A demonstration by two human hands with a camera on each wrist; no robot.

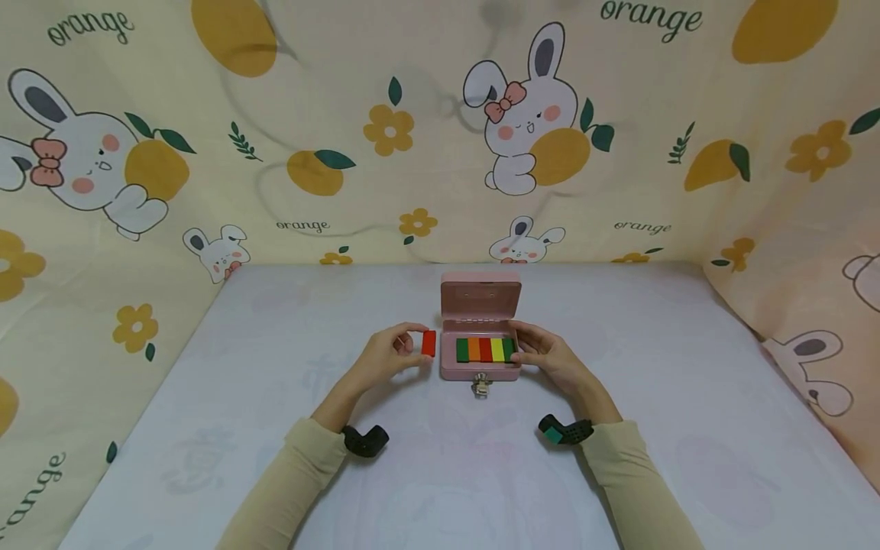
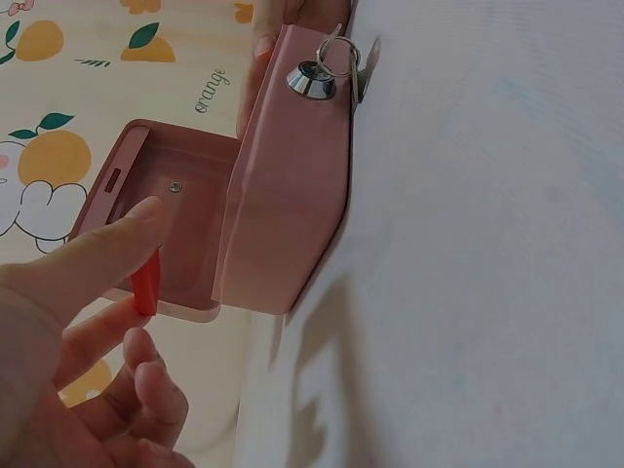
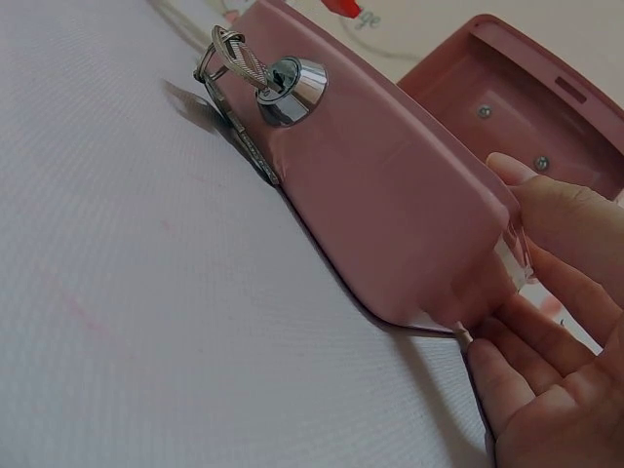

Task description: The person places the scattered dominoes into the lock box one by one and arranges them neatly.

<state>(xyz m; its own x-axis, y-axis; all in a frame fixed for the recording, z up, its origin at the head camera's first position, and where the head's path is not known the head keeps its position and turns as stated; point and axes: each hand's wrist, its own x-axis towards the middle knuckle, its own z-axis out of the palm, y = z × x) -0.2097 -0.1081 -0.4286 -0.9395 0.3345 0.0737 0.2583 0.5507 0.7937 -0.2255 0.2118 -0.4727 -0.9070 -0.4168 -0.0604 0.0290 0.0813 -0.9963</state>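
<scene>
My left hand [image 1: 390, 355] pinches a small flat red block [image 1: 429, 343] between thumb and fingertips, just left of a pink metal cash box [image 1: 455, 373]. In the left wrist view the red block [image 2: 146, 285] is seen edge-on, apart from the box. Several coloured blocks [image 1: 485, 350] lie side by side in the box: green, orange, red, yellow and green. The box's lid [image 1: 481, 296] stands raised at the back. At the box's right side my right hand [image 1: 555, 360] holds the wall, its thumb [image 3: 570, 219] over the rim and the other fingers against the outside.
A lock with keys on a ring [image 1: 481, 386] sticks out from the box's front. The white tabletop [image 1: 440, 466] spreads around the box. Behind it hangs a cream cloth [image 1: 426, 176] printed with rabbits and oranges, which also runs along both sides.
</scene>
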